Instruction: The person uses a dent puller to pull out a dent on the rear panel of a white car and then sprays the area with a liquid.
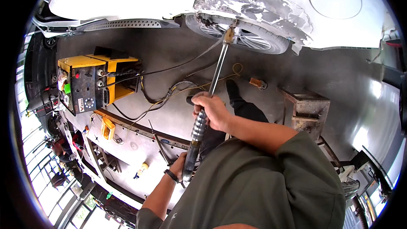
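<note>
Nearest, the left hand [179,166] has its fingers curled round the dark handle of a long metal rod [198,129], the grip partly hidden. Farther along, the right hand [213,111] has its fingers wrapped snugly around the rod, by its ridged sleeve. Good handling probably means a firm grip and a straight line — no sideways twisting. The rod lies before the torso [237,182]; its long axis slants forward and slightly right, pointing at the brownish end piece [229,36] by the white car's wheel [258,39].
</note>
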### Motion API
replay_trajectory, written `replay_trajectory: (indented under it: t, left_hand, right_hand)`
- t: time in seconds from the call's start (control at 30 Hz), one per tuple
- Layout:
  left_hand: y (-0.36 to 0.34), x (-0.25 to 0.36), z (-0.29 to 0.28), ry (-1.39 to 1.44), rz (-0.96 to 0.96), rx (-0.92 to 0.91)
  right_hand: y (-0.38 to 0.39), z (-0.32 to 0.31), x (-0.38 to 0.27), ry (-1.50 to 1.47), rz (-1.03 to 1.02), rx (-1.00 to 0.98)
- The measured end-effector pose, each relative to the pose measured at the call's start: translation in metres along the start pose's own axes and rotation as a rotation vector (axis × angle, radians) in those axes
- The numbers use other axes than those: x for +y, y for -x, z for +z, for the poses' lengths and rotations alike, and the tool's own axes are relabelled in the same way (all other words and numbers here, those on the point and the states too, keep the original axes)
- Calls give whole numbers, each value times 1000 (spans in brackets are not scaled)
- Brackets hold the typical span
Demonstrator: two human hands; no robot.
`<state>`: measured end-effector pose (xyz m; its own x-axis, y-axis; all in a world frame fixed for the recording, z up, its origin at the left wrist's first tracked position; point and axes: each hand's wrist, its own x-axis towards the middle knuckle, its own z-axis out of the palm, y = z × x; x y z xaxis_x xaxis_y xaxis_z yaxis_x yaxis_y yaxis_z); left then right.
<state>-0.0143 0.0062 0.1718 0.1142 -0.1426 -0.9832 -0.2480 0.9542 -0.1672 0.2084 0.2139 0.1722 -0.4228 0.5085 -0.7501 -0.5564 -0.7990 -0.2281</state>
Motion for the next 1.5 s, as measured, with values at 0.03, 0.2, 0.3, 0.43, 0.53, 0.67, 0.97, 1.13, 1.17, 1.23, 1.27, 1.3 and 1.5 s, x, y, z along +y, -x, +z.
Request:
replay_trajectory:
  t: [0.03,0.2,0.3,0.43,0.53,0.67,0.97,1.13,1.17,1.23,1.27,1.3,1.5]
  left_hand:
    - [-1,4,5,0,3,-3]
    - [9,34,17,-18,89,-210]
    - [0,36,7,-64,108,-239]
    - [5,39,15,42,25,-246]
    - [27,53,40,44,2,-222]
    - [30,56,39,-44,66,-183]
    - [69,91,39,-53,-149,-258]
    - [33,58,12,-9,-117,-300]
    - [34,57,12,-5,-120,-306]
    - [33,55,9,-31,-115,-405]
    - [33,51,4,-31,-51,-418]
    - [26,48,-2,-28,-49,-424]
    - [38,58,10,-71,-45,-416]
  right_hand:
    - [-8,-3,-4,3,-36,-23]
    - [-10,2,-30,21,-45,19]
    - [-13,4,-41,39,-35,3]
    - [-16,3,-41,35,-65,27]
    - [-16,0,-42,13,-39,14]
    - [-14,11,-43,4,-34,76]
    - [-22,15,-57,-8,-46,-39]
    - [-55,-21,-137,-16,-188,-170]
    - [-62,-20,-150,-87,-203,-147]
    - [-60,-16,-137,-98,-307,-78]
    - [-57,-16,-119,-76,-227,-111]
    - [-48,-17,-96,-54,-151,-141]
    - [-17,5,-30,-123,-156,-134]
